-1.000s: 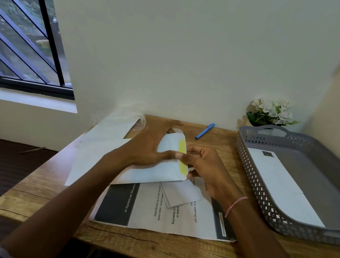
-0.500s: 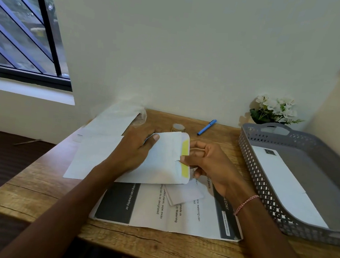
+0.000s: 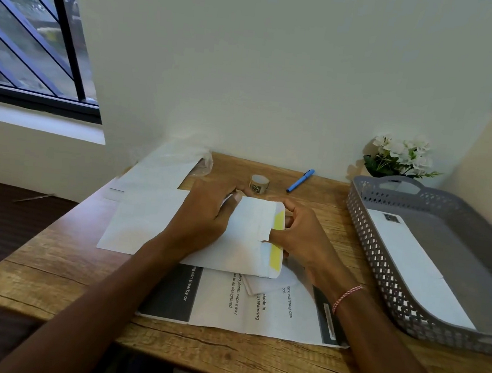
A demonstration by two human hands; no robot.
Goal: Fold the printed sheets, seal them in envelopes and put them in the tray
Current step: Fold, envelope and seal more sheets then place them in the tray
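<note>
The thumb (image 3: 267, 236) of the right hand (image 3: 303, 238) lay on the front of the envelope (image 3: 242, 240), where the flap begins. The other fingers of this hand were curled behind the open flap, so the hand pinched the envelope at its right end. The flap showed a yellow strip (image 3: 276, 250) along its length. The thumb (image 3: 233, 204) of the left hand (image 3: 202, 215) pressed on the front of the same envelope near its far edge, and its fingers were bent over that edge, so it gripped the envelope from the left. Whether a sheet was inside the envelope, I could not tell.

The envelope was low over the table (image 3: 47, 271), above a printed sheet (image 3: 226, 308) that lay flat near the front edge, with dark bands at both ends. A small folded paper (image 3: 258, 286) lay on this sheet, partly under the envelope. To the left was a pile of white papers (image 3: 141, 221), reaching crumpled clear plastic (image 3: 203, 160) at the wall. Behind the hands stood a small tape roll (image 3: 259, 184) and, near it, lay a blue pen (image 3: 300, 180). On the right stood the grey tray (image 3: 367, 229), and a second envelope (image 3: 412, 264) lay flat in it. A pot of white flowers (image 3: 402, 157) stood behind the tray.
</note>
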